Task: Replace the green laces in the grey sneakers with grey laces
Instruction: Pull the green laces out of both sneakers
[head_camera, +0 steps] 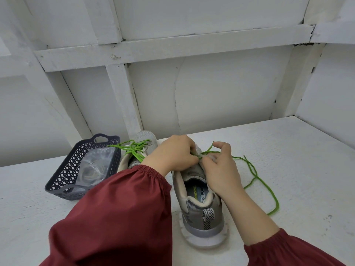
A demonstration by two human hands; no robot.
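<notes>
at the far left of the white table [288, 150] stood a dark lattice basket [63, 169], with a clear plastic bag [94, 167] lying in it; what the bag held could not be made out. just beside the basket's right wall sat the far sneaker [143, 140], toe pointing away from you, its tied green lace [134, 148] bunched in a knot over the tongue. your left sleeve [119, 208], dark red, crossed in front of that shoe and hid its heel.

your left hand [172, 154] lay over the front of the near sneaker [201, 208], fingers curled down onto the upper, gripping it at the eyelets. that shoe stood in the middle of the table with its heel toward you and its opening showing the printed insole.

your right hand [221, 166] met the left above the tongue, thumb and a fingertip pinching the loose green lace [257, 181], the forefinger raised and hooked. from that pinch the lace ran off to the right, crossing itself and trailing in a long loop over the bare table. your right sleeve [288, 252] showed at the bottom right corner.
</notes>
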